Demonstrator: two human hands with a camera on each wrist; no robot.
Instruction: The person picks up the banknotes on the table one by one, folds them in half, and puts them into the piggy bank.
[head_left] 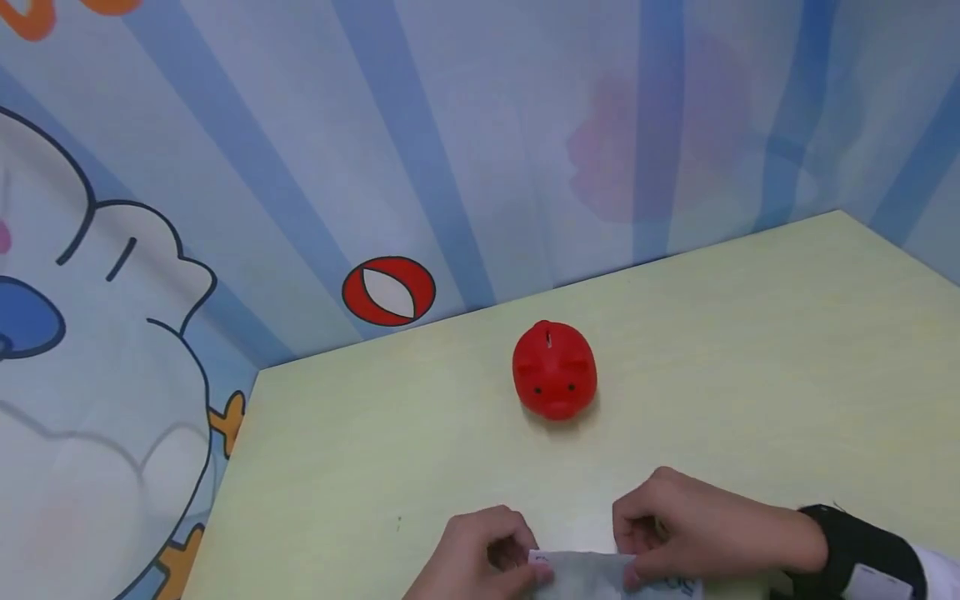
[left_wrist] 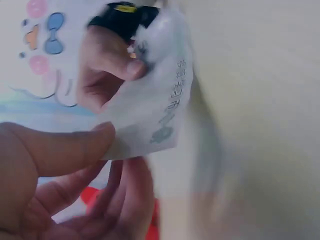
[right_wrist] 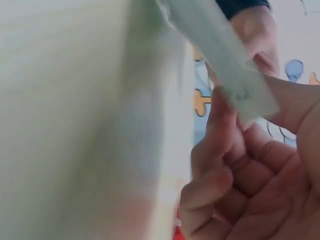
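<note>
my left hand [head_left: 480,554] and right hand [head_left: 675,525] each pinching an end of the note [head_left: 600,575], fingers curled on it, pig bank [head_left: 555,369] beyond the grip, on the table [head_left: 750,333]

This looks like a child's playroom or nursery corner. Cartoon wallpaper [head_left: 150,250] with blue stripes, a big white character at the left and a red-and-white ball [head_left: 388,290] covers the walls, and a pale yellow-green table [head_left: 750,350] carries a red piggy bank [head_left: 554,369] at the frame's centre.
</note>
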